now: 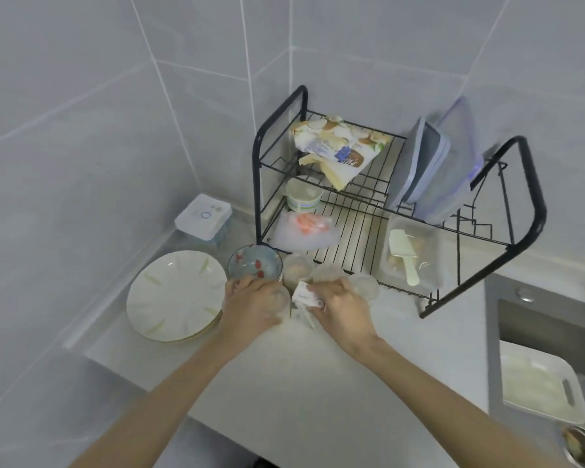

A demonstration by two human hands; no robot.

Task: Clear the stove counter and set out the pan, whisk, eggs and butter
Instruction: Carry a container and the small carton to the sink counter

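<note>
At the near right, a white tray (537,386) is seen lying in the sink (541,327). Both forearms are stretched across the pale counter (301,373). The left hand (252,304) is curled round a clear cup (282,298) that stands on the counter, though the picture is blurred there. A small white packet (304,296) is pinched in the right hand (340,307), just beside the cup. Clear tubs (296,268) are crowded at the fingertips of both hands. To the left, a patterned bowl (254,263) is set beside stacked plates (173,295). Behind them a black wire rack (352,231) is placed in the tiled corner, loaded with bags and containers
</note>
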